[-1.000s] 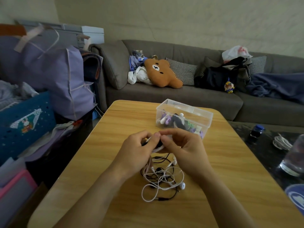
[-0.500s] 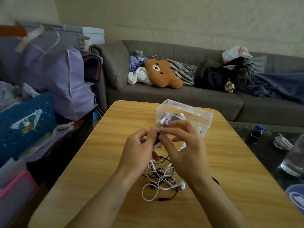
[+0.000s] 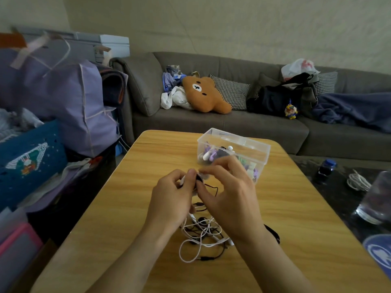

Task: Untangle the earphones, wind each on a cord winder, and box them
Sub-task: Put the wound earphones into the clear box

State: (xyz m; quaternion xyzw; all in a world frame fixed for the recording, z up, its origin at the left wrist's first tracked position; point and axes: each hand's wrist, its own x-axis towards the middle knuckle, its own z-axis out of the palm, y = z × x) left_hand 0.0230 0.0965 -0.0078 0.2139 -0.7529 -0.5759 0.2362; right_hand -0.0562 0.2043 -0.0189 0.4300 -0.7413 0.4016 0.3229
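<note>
- The room is dim and evenly lit, with a flat, greyish cast; no lamp or window shows.
- The wooden surface [image 3: 135, 204] is the brightest area, with a soft sheen and no hard glare.
- Shadows are faint and diffuse, a weak one under the cord tangle [image 3: 203, 235].
- The left side falls darkest, below the purple bag [image 3: 69, 106].
- Wide-angle distortion bends the sofa [image 3: 264, 127] back and stretches the near edges.
- Motion blur softens the fingertips [image 3: 191, 173] and the far-left corner; the right-edge glass [image 3: 376, 199] looks smeared.
</note>
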